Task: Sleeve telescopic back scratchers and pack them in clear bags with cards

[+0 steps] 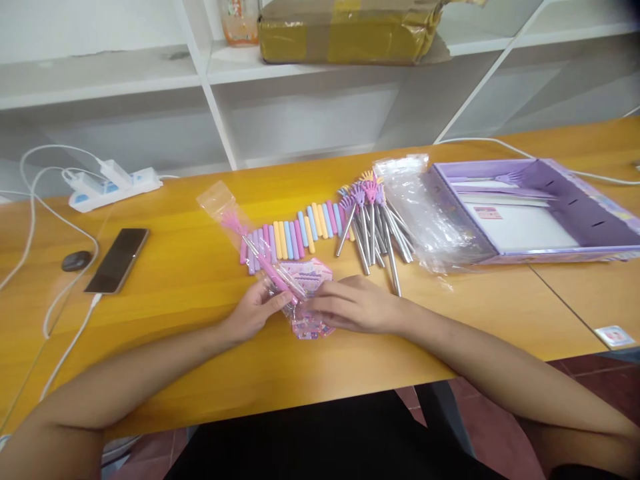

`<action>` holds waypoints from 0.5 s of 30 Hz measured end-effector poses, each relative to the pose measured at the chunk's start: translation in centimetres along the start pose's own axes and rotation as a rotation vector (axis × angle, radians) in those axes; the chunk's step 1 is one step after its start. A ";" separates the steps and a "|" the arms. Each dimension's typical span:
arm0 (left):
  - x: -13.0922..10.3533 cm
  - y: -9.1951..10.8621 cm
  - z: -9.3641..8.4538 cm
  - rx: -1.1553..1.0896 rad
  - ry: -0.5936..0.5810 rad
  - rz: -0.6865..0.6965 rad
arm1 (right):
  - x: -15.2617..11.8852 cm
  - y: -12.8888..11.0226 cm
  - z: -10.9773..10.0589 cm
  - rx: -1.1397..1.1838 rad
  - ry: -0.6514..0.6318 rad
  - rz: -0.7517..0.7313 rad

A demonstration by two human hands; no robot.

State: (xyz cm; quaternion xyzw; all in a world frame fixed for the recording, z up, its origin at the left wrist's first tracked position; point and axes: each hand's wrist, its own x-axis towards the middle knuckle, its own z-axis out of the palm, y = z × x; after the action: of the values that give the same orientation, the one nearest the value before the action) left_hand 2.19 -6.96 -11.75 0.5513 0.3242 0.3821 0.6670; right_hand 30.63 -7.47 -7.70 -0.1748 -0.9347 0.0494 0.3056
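Note:
My left hand (257,308) is closed on the lower end of a clear plastic bag (219,203). Inside the bag lie a pink back scratcher (235,223) with a metal rod and a pink handle. At the bag's lower end my right hand (353,303) has its fingers bent together; what they pinch is hidden. Under both hands sits a stack of pink printed cards (313,273). Behind them runs a row of pastel handles (283,240) in pink, yellow, blue and purple. To their right is a pile of back scratchers (373,220) with hand-shaped heads and metal rods.
Clear plastic bags (420,213) lie beside a purple box (500,255) at the right. A phone (119,260) on a cable, a black mouse (77,261) and a power strip (117,191) are at the left. A taped carton (345,33) rests on the shelf.

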 end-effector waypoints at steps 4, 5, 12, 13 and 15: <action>0.3 1.4 0.6 0.136 -0.100 -0.063 | 0.4 -0.5 0.0 -0.002 0.034 -0.057; 0.4 1.8 0.8 0.177 -0.140 -0.082 | 0.5 -0.6 0.2 0.019 0.071 -0.043; 0.2 2.9 0.6 0.281 -0.299 -0.140 | 0.6 -0.5 2.0 0.207 0.215 0.243; 0.1 2.8 0.4 0.278 -0.308 -0.128 | 0.6 -0.4 2.1 0.239 0.205 0.272; 0.0 2.5 0.1 0.288 -0.311 -0.105 | 0.7 -0.5 2.2 0.276 0.194 0.305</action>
State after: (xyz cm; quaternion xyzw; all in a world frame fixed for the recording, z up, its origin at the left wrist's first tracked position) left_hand 1.93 -6.78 -9.26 0.6755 0.2969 0.2072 0.6424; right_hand 28.69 -7.64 -9.03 -0.2746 -0.8482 0.2053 0.4038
